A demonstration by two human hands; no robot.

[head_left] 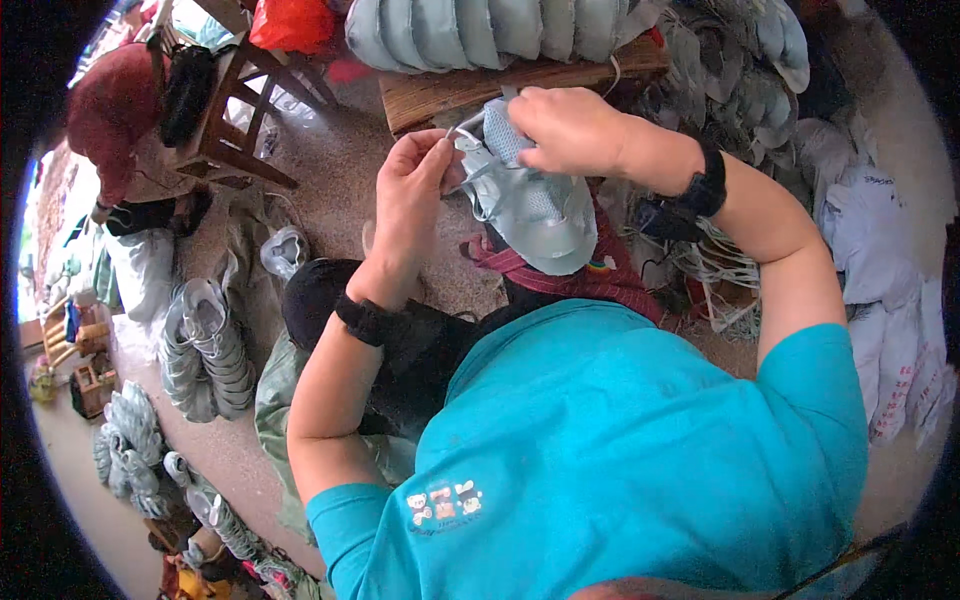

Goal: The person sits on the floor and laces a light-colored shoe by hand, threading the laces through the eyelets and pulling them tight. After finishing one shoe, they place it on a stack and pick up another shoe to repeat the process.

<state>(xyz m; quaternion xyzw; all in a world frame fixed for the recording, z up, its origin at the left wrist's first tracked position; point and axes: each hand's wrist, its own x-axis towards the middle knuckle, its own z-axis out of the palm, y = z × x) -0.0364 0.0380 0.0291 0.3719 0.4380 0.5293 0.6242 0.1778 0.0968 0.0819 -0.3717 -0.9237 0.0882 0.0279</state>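
A pale grey shoe sits just off the middle toward 1 o'clock, its toe aimed down toward 6 o'clock at the person's lap and its opening turned toward 12. The left hand is at the shoe's 10 o'clock side, thumb and forefinger pressed together, pinching a thin pale lace. The right hand is curled in at the shoe's 12 o'clock end, over the mesh tongue — what its fingertips grip is hidden, so I cannot tell whether they are closed on anything. Each wrist wears a black band, and the person has on a teal shirt. A dark red cloth shows just below the shoe.

At 12 o'clock a wooden surface carries a row of grey shoe parts, set close side by side. A red bag is at 11 o'clock; a wooden chair stands at 10, with a person in dark red beyond it. Stacked grey shoes are near 9 o'clock, and another pile lies at 8. More grey pieces crowd between 1 and 2 o'clock — with white cords bunched at 3 and white sacks farther out.
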